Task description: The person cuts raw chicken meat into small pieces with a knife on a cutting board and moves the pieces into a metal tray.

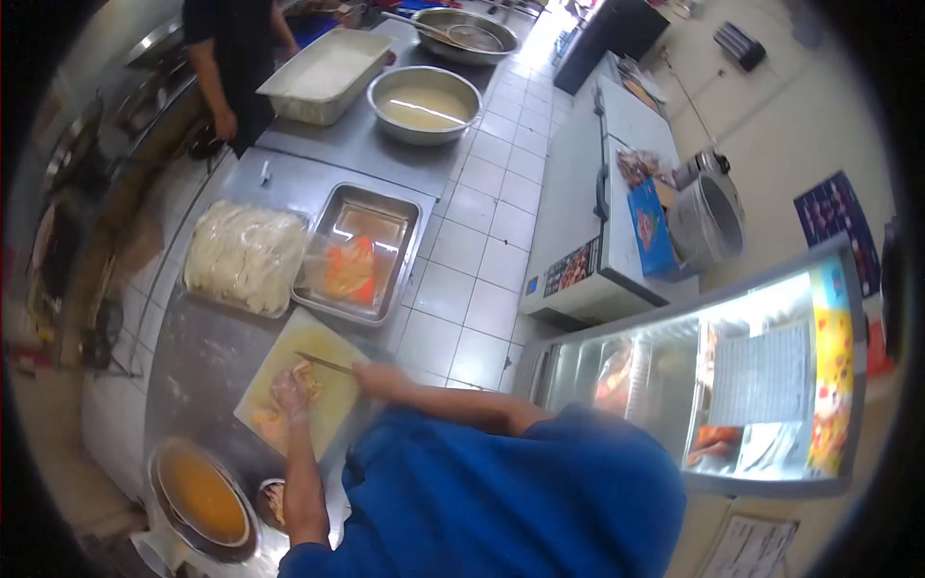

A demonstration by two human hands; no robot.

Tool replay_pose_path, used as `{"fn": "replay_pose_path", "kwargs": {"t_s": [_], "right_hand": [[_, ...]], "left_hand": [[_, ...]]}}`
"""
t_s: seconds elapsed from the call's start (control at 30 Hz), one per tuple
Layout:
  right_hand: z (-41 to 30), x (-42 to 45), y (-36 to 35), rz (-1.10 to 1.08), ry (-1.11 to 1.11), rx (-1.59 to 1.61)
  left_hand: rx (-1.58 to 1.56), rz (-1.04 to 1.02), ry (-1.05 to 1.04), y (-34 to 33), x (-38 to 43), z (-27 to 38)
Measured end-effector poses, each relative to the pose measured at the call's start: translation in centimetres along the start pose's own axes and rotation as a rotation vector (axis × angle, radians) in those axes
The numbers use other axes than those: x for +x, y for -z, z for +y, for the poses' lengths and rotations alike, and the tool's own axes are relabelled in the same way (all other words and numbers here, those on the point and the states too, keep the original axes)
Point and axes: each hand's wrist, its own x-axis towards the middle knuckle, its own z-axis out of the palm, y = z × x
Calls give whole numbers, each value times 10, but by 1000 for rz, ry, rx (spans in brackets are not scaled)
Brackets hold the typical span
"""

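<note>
My right hand (377, 381) grips a kitchen knife (327, 363), its blade lying across the upper part of a pale cutting board (336, 394). On the same board my left hand (289, 396), in what looks like a clear plastic glove, holds down a pale pinkish piece of food (302, 373), close to the blade. Small yellowish cut pieces (267, 421) lie by the left wrist. Under my left forearm, a small bowl (272, 502) with cut pieces is partly hidden. Beyond the board, a steel tray (405, 278) holds liquid and an orange and clear plastic bag (350, 271).
Plastic-covered dough-like food (242, 253) sits left of the tray. A bowl of orange liquid (202, 495) stands at the near left. Further off are a white tub (325, 72) and two steel basins (425, 134). A person (235, 65) stands far left; a lit display fridge (831, 462) is at right.
</note>
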Motion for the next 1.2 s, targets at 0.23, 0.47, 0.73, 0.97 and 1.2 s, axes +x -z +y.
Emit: {"fn": "replay_pose_path", "kwargs": {"t_s": [0.23,0.47,0.73,0.97,1.2], "right_hand": [[26,-12,-17,-4,8,106],[36,-31,-3,45,-1,180],[31,-48,21,87,6,257],[11,-48,38,156,-82,328],[-13,-23,12,78,14,167]], "left_hand": [[-351,11,154,-18,2,26],[-316,-234,578,-20,16,25],[-560,-284,677,37,37,66],[-891,-593,910,50,64,72],[-357,-476,576,3,21,40]]}}
